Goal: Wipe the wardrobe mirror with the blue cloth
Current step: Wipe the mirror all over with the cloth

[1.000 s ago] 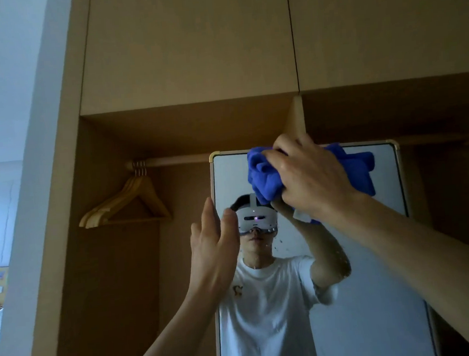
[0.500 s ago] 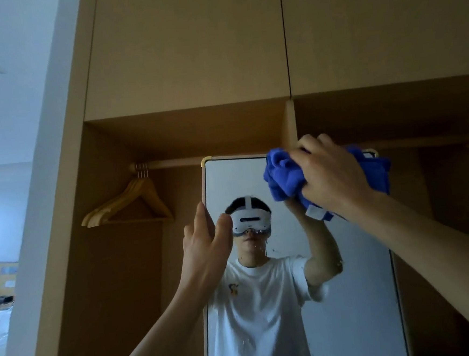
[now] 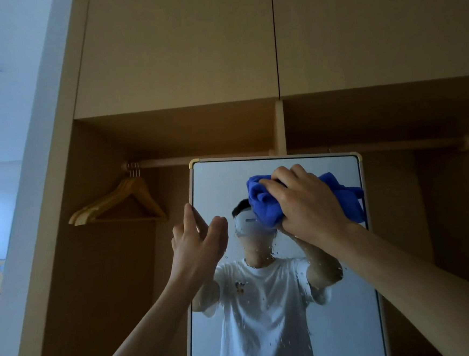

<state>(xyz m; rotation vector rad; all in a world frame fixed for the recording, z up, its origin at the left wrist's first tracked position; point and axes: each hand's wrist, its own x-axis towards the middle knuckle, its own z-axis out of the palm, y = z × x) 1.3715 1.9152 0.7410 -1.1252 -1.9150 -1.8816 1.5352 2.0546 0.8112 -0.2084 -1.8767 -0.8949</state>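
Note:
The tall wardrobe mirror [image 3: 217,184] stands in a pale frame with brass corners, inside the open wooden wardrobe. Water droplets speckle its middle. My right hand [image 3: 305,203] grips the bunched blue cloth [image 3: 263,203] and presses it against the upper part of the glass. My left hand [image 3: 197,242] holds the mirror's left edge, its fingers straight along the frame and the thumb in front of the glass. The glass reflects a person in a white T-shirt.
A wooden rail [image 3: 206,159] runs across the wardrobe behind the mirror's top, with several wooden hangers [image 3: 117,204] on its left end. Closed cupboard doors [image 3: 178,44] sit above. A white wall [image 3: 10,83] lies to the left.
My right hand carried the cloth right along the mirror's top, then back left and lower, over the reflected headset. The view shifted, so the mirror's top right corner shows again. My left hand stayed on the left edge.

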